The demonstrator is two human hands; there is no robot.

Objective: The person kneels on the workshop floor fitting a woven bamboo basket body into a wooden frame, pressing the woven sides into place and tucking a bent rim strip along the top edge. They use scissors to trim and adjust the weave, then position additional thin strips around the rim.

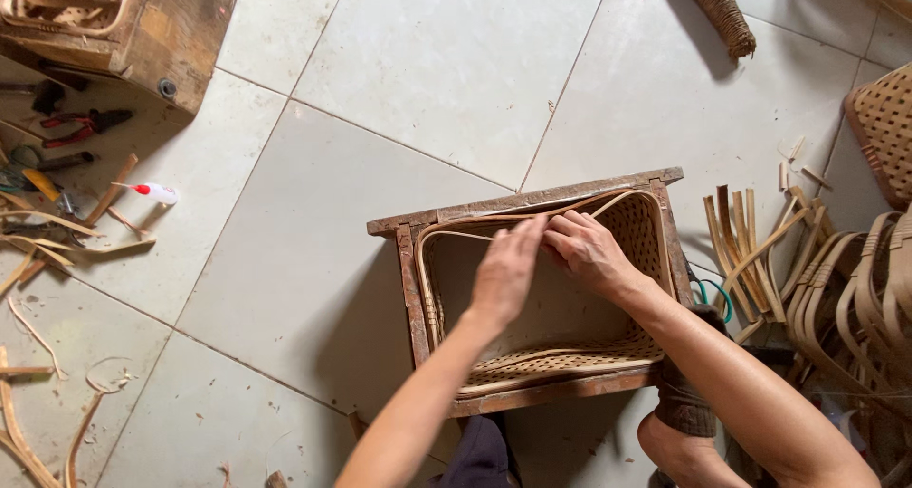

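Two bare forearms come up from the bottom edge, both hands working the far rim of a woven basket (627, 250) seated inside a worn wooden frame (410, 288) on the pale tile floor (380, 70). Left hand (506, 271) lies palm-down, fingers together and extended, tips pressing the thin cane strip (456, 234) that runs along the basket's top edge. Right hand (587, 250) sits just beside it, touching; fingers curled over the same strip, pinching it against the rim. A foot (676, 450) shows at lower right by the frame corner. Right of the frame: loose bamboo slats (746, 250) and bent cane hoops (855, 298), another woven panel (883, 132) further out. Far left: scattered offcuts, red-handled pliers (85, 124), a small white bottle with a red tip (155, 192). Top left, a second wooden frame (180, 32); top right, a wrapped coil (722, 13).
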